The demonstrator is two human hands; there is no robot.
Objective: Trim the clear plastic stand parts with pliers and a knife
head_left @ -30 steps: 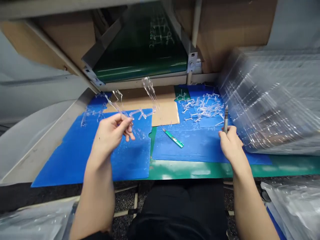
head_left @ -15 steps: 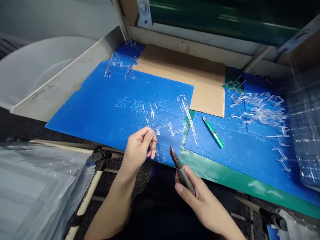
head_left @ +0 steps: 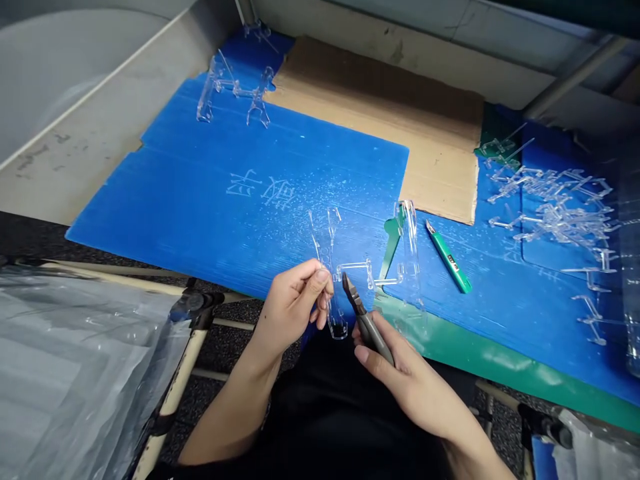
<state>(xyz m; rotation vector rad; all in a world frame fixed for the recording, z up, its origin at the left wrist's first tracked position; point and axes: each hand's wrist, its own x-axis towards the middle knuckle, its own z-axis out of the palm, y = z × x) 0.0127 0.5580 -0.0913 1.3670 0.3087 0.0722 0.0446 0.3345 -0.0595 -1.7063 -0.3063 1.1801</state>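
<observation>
While my left hand (head_left: 293,310) pinches a clear moulded plastic piece (head_left: 355,269) in a narrow grip between thumb and fingers (head_left: 320,283), my right hand (head_left: 400,380) wraps around the grey handles of a pair of side cutters (head_left: 374,337), their dark tips just beside the piece's crossbar. The piece sits at lower middle of the frame, held above the near edge of a blue corrugated plastic sheet (head_left: 150,200) that lies on a green tabletop (head_left: 475,353). To the right of my hands, a green utility knife (head_left: 449,257) lies on more blue sheet, and beyond it a loose heap of clear plastic pieces (head_left: 550,213) fills the right side. Two more clear pieces (head_left: 235,90) rest at upper left, near a brown cardboard sheet (head_left: 375,100). A plastic bag (head_left: 75,373) fills the lower left corner.
</observation>
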